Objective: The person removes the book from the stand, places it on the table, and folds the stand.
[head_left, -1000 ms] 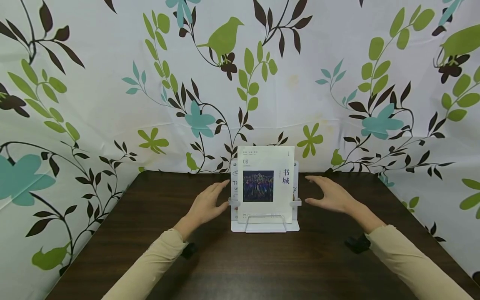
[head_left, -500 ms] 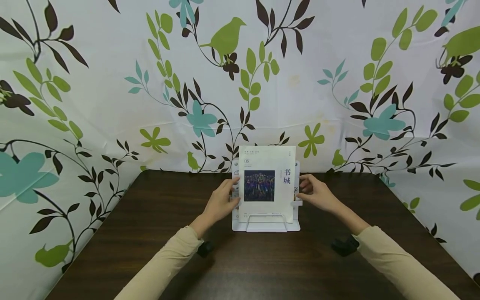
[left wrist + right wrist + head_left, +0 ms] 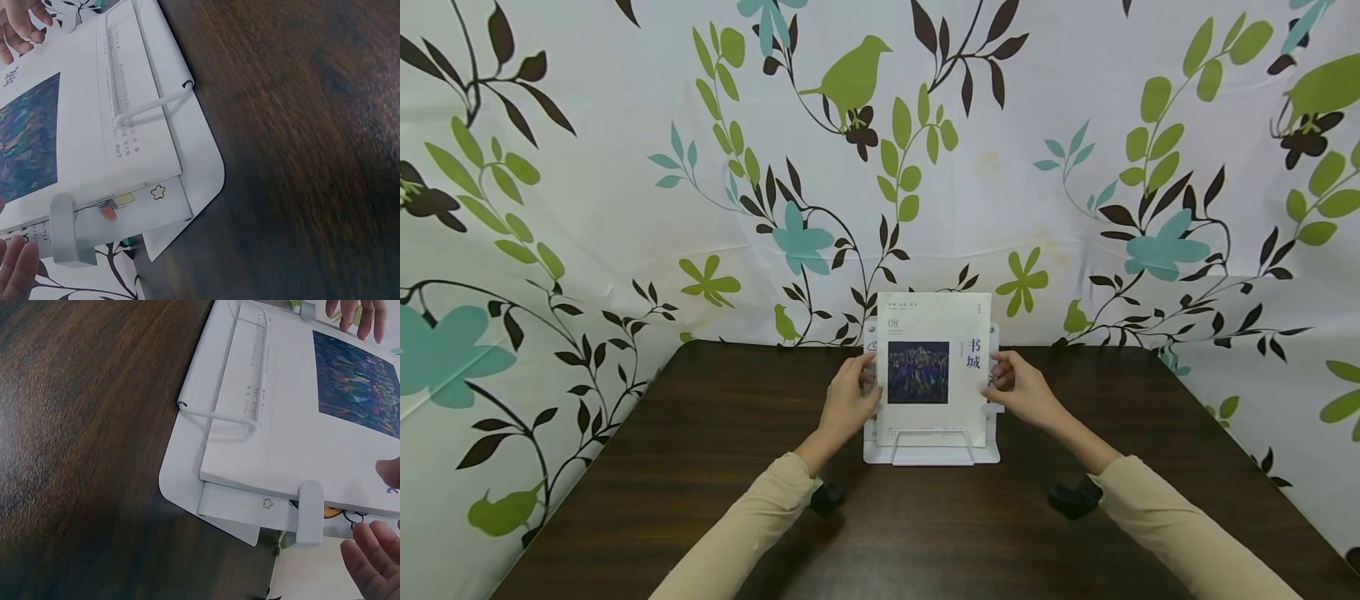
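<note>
White fabric [image 3: 985,208] covered in green birds, leaves and blue flowers fills the whole back and both sides of what we're looking at. Under it we've got a big dark brown wood-look table [image 3: 940,533], and two cream sleeves [image 3: 745,525] reach over it from the near edge.

Next size down is a white stand [image 3: 872,455] near the table's far side. Our book [image 3: 932,417] is propped in it, cover facing us, with "08" at the top left and purple characters on the right. Tucked behind the book we spot a printed sheet [image 3: 140,209], mostly hidden.

Now the hands. We see the left hand [image 3: 846,400] at the book's left edge, fingers bent, thumb by the front. The right hand [image 3: 1026,390] mirrors it on the other edge, thumb over the cover and fingers outside. Honestly, we can't tell if either one is actually gripping the book.

Smaller stuff: the dark colourful picture [image 3: 917,372] on the cover, black gadgets [image 3: 827,498] at both wrists, and pale side clips [image 3: 309,512] hooking over the book's edges. Thinnest is the white wire [image 3: 150,105] across the bottom of the cover.
</note>
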`<state>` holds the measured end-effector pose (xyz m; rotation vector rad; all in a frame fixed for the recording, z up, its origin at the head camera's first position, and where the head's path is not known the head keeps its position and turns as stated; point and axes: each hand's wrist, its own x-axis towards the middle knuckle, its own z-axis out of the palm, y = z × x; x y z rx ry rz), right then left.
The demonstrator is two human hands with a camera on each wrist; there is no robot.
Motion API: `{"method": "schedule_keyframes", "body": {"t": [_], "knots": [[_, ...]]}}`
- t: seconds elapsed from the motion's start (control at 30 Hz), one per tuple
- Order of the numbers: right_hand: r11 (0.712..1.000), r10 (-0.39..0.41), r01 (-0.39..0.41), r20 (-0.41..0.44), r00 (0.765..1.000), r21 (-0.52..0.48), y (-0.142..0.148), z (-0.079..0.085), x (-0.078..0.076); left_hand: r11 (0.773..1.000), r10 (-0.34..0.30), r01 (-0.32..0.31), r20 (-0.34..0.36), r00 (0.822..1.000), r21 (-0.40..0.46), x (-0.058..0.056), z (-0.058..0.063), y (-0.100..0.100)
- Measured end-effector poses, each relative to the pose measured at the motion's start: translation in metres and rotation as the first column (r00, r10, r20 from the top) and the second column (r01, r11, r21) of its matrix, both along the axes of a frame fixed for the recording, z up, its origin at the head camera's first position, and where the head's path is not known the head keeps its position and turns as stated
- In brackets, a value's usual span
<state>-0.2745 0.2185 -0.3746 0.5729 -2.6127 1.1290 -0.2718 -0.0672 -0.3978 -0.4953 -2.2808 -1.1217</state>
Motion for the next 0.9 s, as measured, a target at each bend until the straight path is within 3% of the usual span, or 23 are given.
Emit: {"method": "schedule_keyframes", "body": {"t": [0.53, 0.77, 0.9], "knots": [[0.987, -0.133, 0.129, -0.039, 0.99, -0.092, -0.019, -0.009, -0.003, 0.994, 0.085, -0.083, -0.011, 0.996, 0.073, -0.003, -0.009, 0.01], [0.962, -0.226, 0.232, 0.055, 0.972, -0.147, -0.026, -0.007, -0.002, 0.977, 0.132, -0.133, 0.018, 0.991, 0.166, -0.006, -0.01, 0.014], [0.956, -0.243, 0.252, 0.08, 0.967, -0.149, -0.027, -0.006, -0.002, 0.971, 0.15, -0.154, 0.035, 0.988, 0.185, -0.007, -0.011, 0.015]]}}
